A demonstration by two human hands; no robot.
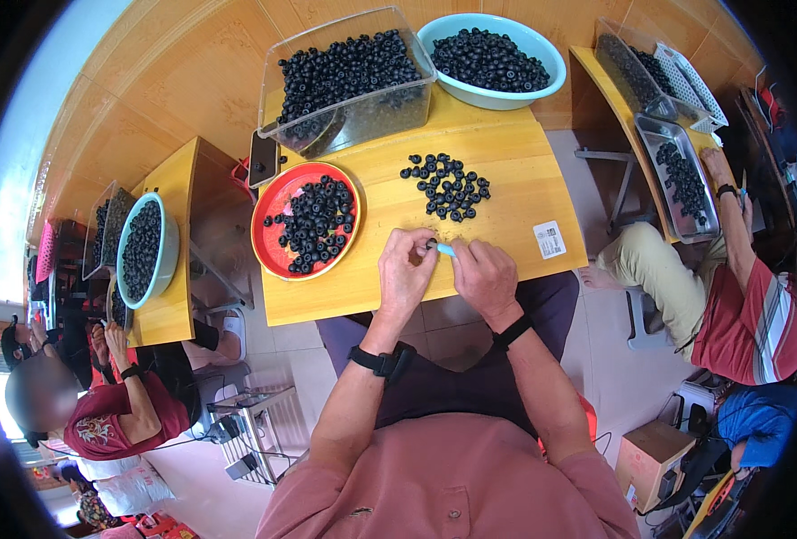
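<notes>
From the head view, the left hand [405, 269] is curling its fingers around a small dark berry [431, 243], while the right hand [483, 274] is pinching a short light-blue tool [446, 250] whose long axis is running leftward into that berry. Both hands are resting together at the near edge of the wooden table [515, 193], with the loose berry pile [446, 186] lying just beyond them and the red plate [277, 256] sitting to the left.

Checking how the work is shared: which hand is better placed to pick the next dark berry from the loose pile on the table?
Probably the right hand: the loose pile of berries lies just beyond it. It does hold a light blue tool, though; the left hand is only slightly farther.
</notes>
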